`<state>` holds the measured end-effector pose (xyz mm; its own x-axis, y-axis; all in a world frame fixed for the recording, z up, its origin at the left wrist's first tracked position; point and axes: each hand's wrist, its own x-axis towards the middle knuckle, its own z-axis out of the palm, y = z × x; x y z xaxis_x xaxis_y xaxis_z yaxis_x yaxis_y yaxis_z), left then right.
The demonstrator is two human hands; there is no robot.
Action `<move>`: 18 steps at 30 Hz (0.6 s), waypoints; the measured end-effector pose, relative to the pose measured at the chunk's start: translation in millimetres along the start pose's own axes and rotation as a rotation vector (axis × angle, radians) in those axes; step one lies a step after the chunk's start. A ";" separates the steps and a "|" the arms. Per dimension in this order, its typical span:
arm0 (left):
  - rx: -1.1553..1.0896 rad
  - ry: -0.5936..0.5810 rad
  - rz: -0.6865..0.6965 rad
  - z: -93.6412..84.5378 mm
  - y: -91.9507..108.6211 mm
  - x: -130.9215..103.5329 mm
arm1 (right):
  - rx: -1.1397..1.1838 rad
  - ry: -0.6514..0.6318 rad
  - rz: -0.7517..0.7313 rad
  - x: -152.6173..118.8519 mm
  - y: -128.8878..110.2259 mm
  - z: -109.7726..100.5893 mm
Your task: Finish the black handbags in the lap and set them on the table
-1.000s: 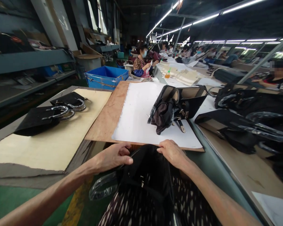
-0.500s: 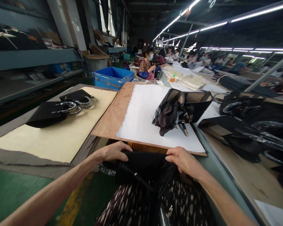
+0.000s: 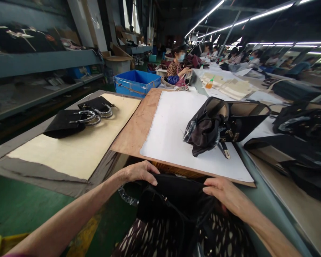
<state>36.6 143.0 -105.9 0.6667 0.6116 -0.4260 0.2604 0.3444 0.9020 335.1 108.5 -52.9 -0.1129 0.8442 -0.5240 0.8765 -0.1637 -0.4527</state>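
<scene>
Black bag (image 3: 173, 200) between 2 hands, edge pinched in each.

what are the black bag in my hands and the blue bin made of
The bag looks like matte black cloth: it sags and folds softly, though thin faux leather is possible. The blue bin seems plastic, with a slight sheen on its smooth walls.

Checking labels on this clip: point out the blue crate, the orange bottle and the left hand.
Blue crate (image 3: 130, 87), head view, front wall.
Orange bottle (image 3: 209, 85), head view, body.
Left hand (image 3: 139, 172), head view, back.
</scene>
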 end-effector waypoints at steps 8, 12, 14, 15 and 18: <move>-0.131 0.004 0.101 3.6 -0.8 -3.1 | 0.013 -0.019 -0.027 4.6 6.0 -0.7; -0.146 0.015 0.143 8.3 0.8 -5.6 | 0.030 0.001 -0.019 2.8 4.5 -0.4; -0.123 0.033 0.154 8.9 0.7 -5.6 | 0.038 0.008 -0.008 0.9 2.9 -0.2; -0.111 0.036 0.156 8.8 0.5 -5.4 | 0.040 0.009 0.001 -0.4 1.8 -0.1; -0.073 0.035 0.162 6.7 0.5 -4.8 | 0.036 0.009 0.015 -5.0 -2.8 -0.3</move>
<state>38.3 135.5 -102.9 0.6708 0.6873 -0.2787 0.0994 0.2891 0.9521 333.4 104.9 -48.7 -0.0952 0.8463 -0.5242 0.8606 -0.1946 -0.4706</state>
